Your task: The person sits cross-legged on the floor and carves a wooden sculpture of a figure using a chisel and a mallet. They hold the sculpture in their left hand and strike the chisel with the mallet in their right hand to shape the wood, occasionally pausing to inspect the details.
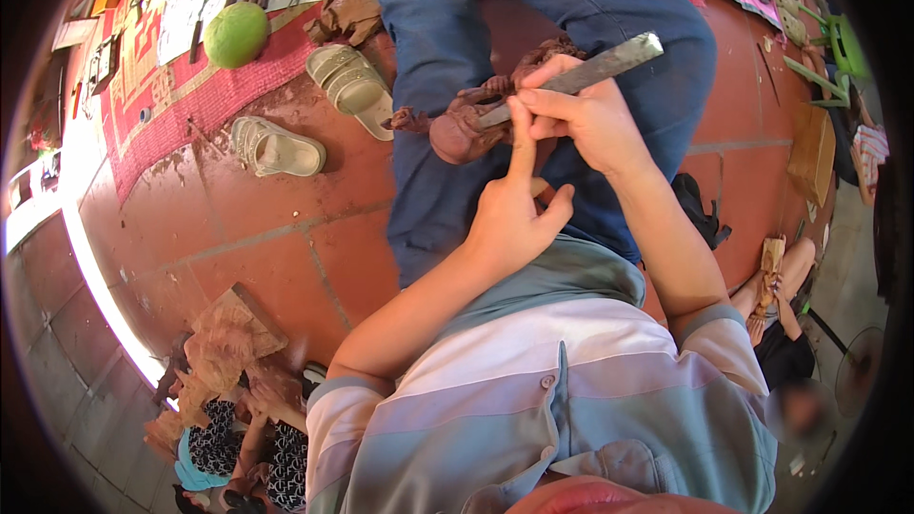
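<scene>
A reddish-brown wood carving (457, 138) with a rounded part and finer carved shapes lies across my lap. My right hand (598, 126) is closed around a flat grey metal chisel (614, 62). The chisel's narrow end meets the carving beside the rounded part, while its broad, squared end points up to the right. My left hand (516, 219) is just below, its index finger stretched up against the chisel near the right fingertips. The left thumb stands apart; the other left fingers are curled and partly hidden.
Pale sandals (278, 150) and a green round fruit or ball (237, 35) lie at the left, near a red mat (181, 95) bearing many tools. Another person's hands hold a wooden block (233, 338) at lower left. Someone at right holds a light wood carving (769, 276).
</scene>
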The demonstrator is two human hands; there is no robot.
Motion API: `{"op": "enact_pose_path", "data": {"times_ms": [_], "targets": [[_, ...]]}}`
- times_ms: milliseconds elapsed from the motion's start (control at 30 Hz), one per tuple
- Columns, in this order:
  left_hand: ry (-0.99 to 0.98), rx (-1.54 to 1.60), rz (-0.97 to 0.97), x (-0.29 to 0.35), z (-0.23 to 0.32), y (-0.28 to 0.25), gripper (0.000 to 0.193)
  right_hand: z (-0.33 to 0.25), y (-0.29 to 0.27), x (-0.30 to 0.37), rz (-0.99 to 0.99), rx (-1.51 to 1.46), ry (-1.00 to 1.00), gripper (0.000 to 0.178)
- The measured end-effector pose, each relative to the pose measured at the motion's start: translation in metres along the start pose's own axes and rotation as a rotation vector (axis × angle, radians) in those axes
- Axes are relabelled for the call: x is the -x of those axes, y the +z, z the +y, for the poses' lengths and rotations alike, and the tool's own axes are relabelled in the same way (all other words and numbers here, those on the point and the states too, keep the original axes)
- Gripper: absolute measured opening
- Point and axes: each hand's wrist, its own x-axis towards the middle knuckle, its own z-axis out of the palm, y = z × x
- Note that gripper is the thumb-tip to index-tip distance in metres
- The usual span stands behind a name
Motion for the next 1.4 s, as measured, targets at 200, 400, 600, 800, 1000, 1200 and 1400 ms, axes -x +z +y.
{"op": "enact_pose_path", "data": {"times_ms": [200, 400, 600, 800, 1000, 1200, 1400], "targets": [[0.086, 0.019, 0.068, -0.005, -0.001, 0.014, 0.095, -0.002, -0.002, 0.003, 0.062, 0.099, -0.088, 0.011], [0.038, -0.035, -0.02, -0.007, -0.005, 0.008, 0.1, 0.004, -0.01, 0.007, 0.083, 0.062, -0.065, 0.012], [0.092, 0.093, 0.183, 0.004, -0.011, 0.015, 0.1, -0.004, 0.02, 0.011, 0.053, 0.061, -0.022, 0.012], [-0.048, 0.063, -0.091, -0.01, 0.002, 0.001, 0.1, 0.002, -0.012, 0.006, 0.107, 0.044, -0.056, 0.011], [0.058, 0.11, 0.122, 0.003, -0.01, 0.018, 0.098, 0.004, 0.011, 0.012, 0.052, 0.053, -0.061, 0.009], [-0.011, 0.077, 0.039, 0.0, -0.002, 0.013, 0.097, 0.006, 0.001, 0.015, 0.118, 0.04, -0.122, 0.01], [0.015, -0.071, 0.005, 0.006, -0.009, 0.012, 0.097, 0.016, -0.004, 0.018, 0.046, 0.045, -0.181, 0.006]]}}
